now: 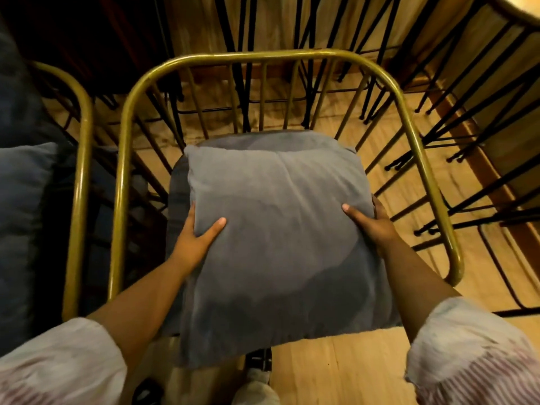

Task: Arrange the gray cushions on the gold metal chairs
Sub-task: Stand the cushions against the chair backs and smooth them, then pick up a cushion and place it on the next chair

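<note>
A square gray cushion (277, 238) fills the middle of the view, held over the dark seat of a gold metal chair (263, 57) whose curved rail wraps around it. My left hand (194, 241) grips the cushion's left edge, thumb on top. My right hand (372, 223) grips its right edge the same way. The cushion's near edge hangs past the front of the seat toward me. Whether its far end rests on the seat I cannot tell. A second gold chair (83, 135) stands at the left with another gray cushion (20, 217) on it.
Black wire-legged stools or tables (455, 121) crowd the wooden floor behind and to the right of the chair. A round pale tabletop edge (523, 7) shows at the top right. My feet (257, 384) are on the floor just below the cushion.
</note>
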`<state>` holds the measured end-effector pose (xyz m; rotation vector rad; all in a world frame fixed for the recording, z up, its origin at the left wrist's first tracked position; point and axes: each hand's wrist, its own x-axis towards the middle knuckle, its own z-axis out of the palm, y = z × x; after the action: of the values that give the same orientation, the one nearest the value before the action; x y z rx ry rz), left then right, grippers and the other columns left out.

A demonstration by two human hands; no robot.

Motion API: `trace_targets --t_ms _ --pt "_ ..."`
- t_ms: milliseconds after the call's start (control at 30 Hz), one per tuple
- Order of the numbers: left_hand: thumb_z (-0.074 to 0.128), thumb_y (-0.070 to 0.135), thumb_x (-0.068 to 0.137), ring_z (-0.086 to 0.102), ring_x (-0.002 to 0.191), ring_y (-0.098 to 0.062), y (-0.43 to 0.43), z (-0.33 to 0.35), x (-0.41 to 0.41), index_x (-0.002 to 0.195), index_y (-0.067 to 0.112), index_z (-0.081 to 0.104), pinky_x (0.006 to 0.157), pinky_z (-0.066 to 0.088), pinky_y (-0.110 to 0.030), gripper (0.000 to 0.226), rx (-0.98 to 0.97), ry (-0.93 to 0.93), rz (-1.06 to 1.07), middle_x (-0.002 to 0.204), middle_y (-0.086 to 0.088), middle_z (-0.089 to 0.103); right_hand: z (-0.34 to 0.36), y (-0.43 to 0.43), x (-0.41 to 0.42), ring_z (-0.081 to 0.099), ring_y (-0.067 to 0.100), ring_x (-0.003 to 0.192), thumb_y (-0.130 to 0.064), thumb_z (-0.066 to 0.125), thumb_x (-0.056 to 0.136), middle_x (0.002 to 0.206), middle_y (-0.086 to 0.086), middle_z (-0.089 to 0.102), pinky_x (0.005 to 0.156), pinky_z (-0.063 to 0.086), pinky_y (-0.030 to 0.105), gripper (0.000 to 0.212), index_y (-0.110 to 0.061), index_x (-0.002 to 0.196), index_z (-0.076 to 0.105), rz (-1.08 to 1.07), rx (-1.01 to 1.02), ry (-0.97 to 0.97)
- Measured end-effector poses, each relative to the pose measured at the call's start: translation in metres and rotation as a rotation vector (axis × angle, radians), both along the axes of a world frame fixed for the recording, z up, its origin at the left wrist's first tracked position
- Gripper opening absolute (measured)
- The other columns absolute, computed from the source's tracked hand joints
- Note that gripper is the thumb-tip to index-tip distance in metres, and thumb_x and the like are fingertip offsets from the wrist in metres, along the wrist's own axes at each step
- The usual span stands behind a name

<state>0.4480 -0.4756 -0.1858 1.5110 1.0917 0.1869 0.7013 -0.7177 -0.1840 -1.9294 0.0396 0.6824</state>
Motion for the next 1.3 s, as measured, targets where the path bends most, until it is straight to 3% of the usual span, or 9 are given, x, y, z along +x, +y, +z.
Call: trace_targets --t_ms 133,267,400,567,700,867,1067,1167,1300 --pt "0.065 0.041 0.083 0.042 0.135 -0.028 -0.004 -0.03 0.009 0.15 0.033 0.017 0.109 0.038 -0.043 0.082 -0.064 0.063 -0.033 0.152 -0.003 0.037 -0.023 -0.008 0.012 0.04 0.026 0.134 -0.049 0.079 0.065 0.151 -0.003 0.036 0.1 0.039 0.036 0.096 -0.034 0.146 0.029 0.044 -0.06 0.044" --pt "0.059 0.044 0.087 0.034 0.139 -0.037 0.001 -0.059 0.006 0.153 0.029 0.003 0.114 0.031 -0.047 0.087 -0.133 0.359 -0.115 0.157 -0.011 0.027 -0.052 -0.009 0.005 0.031 0.027 0.14 -0.052 0.072 0.072 0.155 0.0 0.029 0.113 0.03 0.041 0.097 -0.03 0.15 0.018 0.22 -0.202 -0.017" --pt "0.058 0.043 0.088 0.031 0.14 -0.039 0.006 -0.064 0.009 0.153 0.027 0.002 0.114 0.029 -0.047 0.087 -0.119 0.397 -0.139 0.157 -0.013 0.027 -0.064 -0.004 0.002 0.028 0.03 0.142 -0.051 0.07 0.074 0.158 0.004 0.023 0.115 0.029 0.046 0.101 -0.028 0.151 0.009 0.179 -0.253 -0.036" --pt "0.057 0.038 0.09 0.038 0.137 -0.039 0.005 -0.044 0.012 0.153 0.022 0.008 0.111 0.035 -0.047 0.082 -0.039 0.367 -0.153 0.154 -0.015 0.033 -0.054 0.005 -0.017 0.035 0.034 0.138 -0.057 0.063 0.078 0.154 0.01 0.034 0.112 0.032 0.048 0.088 -0.022 0.149 0.025 0.082 -0.364 -0.123" --pt "0.054 0.029 0.093 0.043 0.134 -0.035 -0.003 -0.005 0.006 0.152 0.023 0.011 0.105 0.038 -0.039 0.073 0.108 0.265 -0.226 0.15 -0.017 0.039 -0.034 0.026 -0.05 0.051 0.032 0.124 -0.045 0.059 0.085 0.133 0.014 0.057 0.108 0.038 0.044 0.054 -0.009 0.126 0.058 0.12 -0.259 -0.327" --pt "0.059 0.029 0.089 0.046 0.133 -0.025 0.01 0.06 -0.034 0.15 0.014 0.023 0.103 0.038 -0.029 0.072 0.239 0.053 -0.173 0.144 -0.014 0.047 0.007 0.099 -0.104 0.057 0.033 0.113 -0.013 0.061 0.089 0.118 0.025 0.061 0.093 0.035 0.014 0.028 0.004 0.111 0.064 0.281 -0.064 -0.363" --pt "0.059 0.015 0.09 0.049 0.119 -0.015 0.069 0.125 -0.142 0.146 0.014 0.032 0.102 0.038 -0.026 0.062 0.314 -0.104 0.1 0.129 -0.005 0.051 0.048 0.211 -0.207 0.06 0.025 0.107 -0.013 0.061 0.089 0.113 0.017 0.065 0.094 0.042 0.023 0.023 -0.002 0.109 0.066 0.53 0.125 -0.366" --pt "0.058 0.014 0.09 0.046 0.119 -0.012 0.111 0.139 -0.212 0.143 0.015 0.036 0.098 0.036 -0.021 0.057 0.394 -0.082 0.216 0.128 -0.002 0.05 0.059 0.269 -0.269 0.062 0.028 0.102 -0.01 0.061 0.089 0.11 0.021 0.066 0.094 0.046 0.031 0.023 -0.001 0.109 0.066 0.633 0.196 -0.325" --pt "0.059 0.016 0.09 0.046 0.121 -0.016 0.167 0.147 -0.309 0.142 0.015 0.039 0.093 0.035 -0.023 0.056 0.476 0.009 0.352 0.136 -0.01 0.05 0.065 0.339 -0.355 0.057 0.019 0.096 -0.018 0.062 0.089 0.115 0.023 0.064 0.088 0.046 0.026 0.033 -0.005 0.119 0.061 0.784 0.203 -0.22"
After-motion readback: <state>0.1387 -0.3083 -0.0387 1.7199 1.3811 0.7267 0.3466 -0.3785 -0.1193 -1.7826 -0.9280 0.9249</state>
